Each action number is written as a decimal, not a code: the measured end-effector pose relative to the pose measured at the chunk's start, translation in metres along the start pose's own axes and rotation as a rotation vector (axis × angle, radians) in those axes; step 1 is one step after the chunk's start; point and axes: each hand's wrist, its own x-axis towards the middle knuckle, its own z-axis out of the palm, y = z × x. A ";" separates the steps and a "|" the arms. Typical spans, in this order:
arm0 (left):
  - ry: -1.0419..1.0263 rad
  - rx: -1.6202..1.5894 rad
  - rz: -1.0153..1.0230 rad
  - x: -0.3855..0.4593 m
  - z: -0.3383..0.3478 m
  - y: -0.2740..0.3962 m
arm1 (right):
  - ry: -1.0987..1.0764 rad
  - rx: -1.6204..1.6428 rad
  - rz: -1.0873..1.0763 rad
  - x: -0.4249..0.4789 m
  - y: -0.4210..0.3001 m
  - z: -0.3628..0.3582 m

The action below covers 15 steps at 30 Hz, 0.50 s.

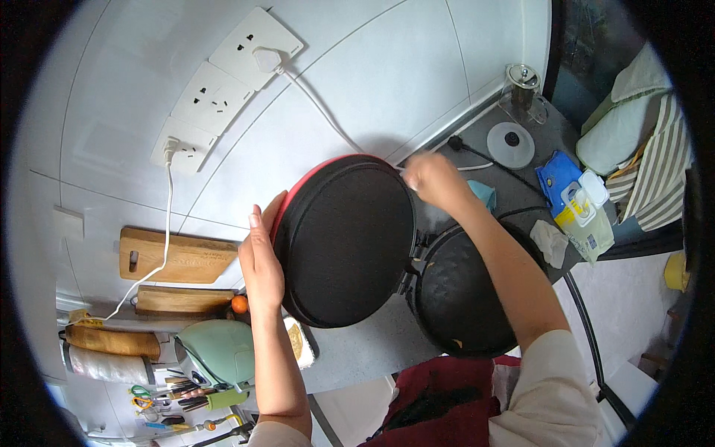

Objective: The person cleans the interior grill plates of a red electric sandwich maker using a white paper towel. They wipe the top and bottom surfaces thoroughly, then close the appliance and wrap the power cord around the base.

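Observation:
A round double-sided electric griddle stands opened on the grey counter, its lid (349, 240) raised on the hinge (410, 268). The lid is black inside with a red outer shell. My left hand (262, 262) holds the lid's left edge, some fingers behind it. At the opposite edge is my right hand (437, 180), curled and blurred; whether it holds anything is unclear. My right forearm crosses over the black lower plate (461, 285), hiding part of it. Small light crumbs or flakes lie on that plate. A pale blue cloth (483, 194) shows just beyond my right wrist.
Right of the griddle are a glass kettle (522, 92), its round base (510, 145), a wipes pack (586, 229) and a crumpled tissue (550, 244). Cutting boards (176, 256), a green appliance (218, 353) and a white dish (300, 342) are leftward. Cords hang from wall sockets (212, 100).

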 end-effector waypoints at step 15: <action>-0.065 -0.265 -0.304 0.002 -0.007 -0.005 | 0.426 0.534 -0.703 0.027 -0.157 -0.016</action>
